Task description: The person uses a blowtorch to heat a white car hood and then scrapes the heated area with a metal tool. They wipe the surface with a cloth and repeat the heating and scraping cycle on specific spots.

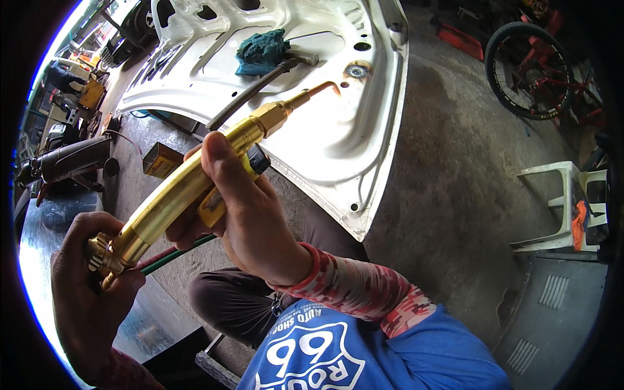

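A brass gas torch [170, 195] slants up and away in front of me, its thin bent copper tip over the white car panel [318, 140]. My right hand [263, 231] wraps round the torch handle and also keeps a small yellow object with a black end [258, 158] against it; its kind is unclear. At the torch's rear, my left hand [71, 286] has its fingers closed on the valve knob end [101, 253]. Red and green hoses [175, 257] run from there. No flame shows at the tip. Near it, the panel has a scorched ring [357, 71].
On the panel lie a teal cloth [262, 52] and a hammer [250, 94]. An open tin [162, 160] stands on the concrete floor beyond my hands. To the right are a bicycle wheel [530, 70], a white plastic stool [549, 201] and a grey vented metal panel [552, 318].
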`<state>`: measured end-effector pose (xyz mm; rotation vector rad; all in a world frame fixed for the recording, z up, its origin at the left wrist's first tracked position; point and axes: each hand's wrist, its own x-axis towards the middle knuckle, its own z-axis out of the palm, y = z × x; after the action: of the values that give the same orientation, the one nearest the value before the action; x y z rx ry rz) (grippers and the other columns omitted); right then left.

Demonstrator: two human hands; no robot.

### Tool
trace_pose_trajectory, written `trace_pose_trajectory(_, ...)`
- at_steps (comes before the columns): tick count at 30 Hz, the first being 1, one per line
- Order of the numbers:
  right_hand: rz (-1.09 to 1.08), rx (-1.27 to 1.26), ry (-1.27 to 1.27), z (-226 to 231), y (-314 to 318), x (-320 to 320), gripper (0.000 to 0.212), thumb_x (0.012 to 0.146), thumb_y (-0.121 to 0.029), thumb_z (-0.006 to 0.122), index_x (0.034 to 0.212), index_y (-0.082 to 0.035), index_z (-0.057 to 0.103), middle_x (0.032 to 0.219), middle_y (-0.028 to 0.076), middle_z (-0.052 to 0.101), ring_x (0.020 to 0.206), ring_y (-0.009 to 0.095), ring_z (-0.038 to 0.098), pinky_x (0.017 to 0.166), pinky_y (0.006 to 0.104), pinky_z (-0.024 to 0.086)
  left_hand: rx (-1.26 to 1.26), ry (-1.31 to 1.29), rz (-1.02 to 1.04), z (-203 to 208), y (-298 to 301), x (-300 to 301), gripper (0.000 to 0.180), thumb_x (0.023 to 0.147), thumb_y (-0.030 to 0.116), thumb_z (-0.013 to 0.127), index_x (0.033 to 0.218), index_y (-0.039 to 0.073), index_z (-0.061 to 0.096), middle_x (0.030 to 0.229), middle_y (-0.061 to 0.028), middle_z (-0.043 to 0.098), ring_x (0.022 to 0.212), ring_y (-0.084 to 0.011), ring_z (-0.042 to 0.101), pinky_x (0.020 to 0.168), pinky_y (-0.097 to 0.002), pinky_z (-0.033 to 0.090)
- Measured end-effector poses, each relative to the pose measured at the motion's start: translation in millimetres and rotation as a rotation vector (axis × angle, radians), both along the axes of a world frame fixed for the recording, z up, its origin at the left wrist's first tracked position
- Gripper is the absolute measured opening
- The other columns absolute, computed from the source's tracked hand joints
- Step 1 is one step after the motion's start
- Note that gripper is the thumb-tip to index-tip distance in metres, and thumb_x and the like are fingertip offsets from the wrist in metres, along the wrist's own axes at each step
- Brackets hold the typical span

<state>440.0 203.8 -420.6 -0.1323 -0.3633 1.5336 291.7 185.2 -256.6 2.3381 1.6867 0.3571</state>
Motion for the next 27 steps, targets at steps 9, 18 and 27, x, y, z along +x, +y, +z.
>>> trace_pose_trajectory(9,-0.026,0.019,0.014,0.8,-0.6,-0.8,0.045,0.107,-0.051,0.040,0.108,-0.008,0.054,0.080,0.014,0.068,0.063,0.022,0.071,0.053,0.0341,0.060,-0.076,-0.046,0.044,5.0,-2.5,4.6,0.053,0.064,0.001,0.070,0.114,0.005,0.056,0.089,-0.0046,0.055,0.070,-0.0101,0.054,0.060,-0.0254,0.045)
trace_pose_trajectory(18,-0.021,0.022,0.026,1.8,0.9,0.8,0.046,0.107,-0.049,0.040,0.107,-0.005,0.053,0.079,0.014,0.068,0.064,0.022,0.071,0.052,0.0338,0.060,-0.030,-0.040,-0.025,1.3,2.7,-1.2,0.054,0.064,0.007,0.072,0.116,0.004,0.056,0.090,-0.0051,0.055,0.069,-0.0106,0.055,0.060,-0.0255,0.046)
trace_pose_trajectory(27,-0.028,0.050,0.020,-0.4,2.8,0.0,0.044,0.107,-0.050,0.039,0.108,-0.007,0.051,0.080,0.014,0.068,0.065,0.022,0.071,0.053,0.0331,0.060,-0.029,-0.058,-0.003,0.5,3.0,-0.9,0.054,0.064,0.008,0.071,0.116,0.004,0.056,0.089,-0.0052,0.055,0.068,-0.0106,0.054,0.059,-0.0260,0.045)
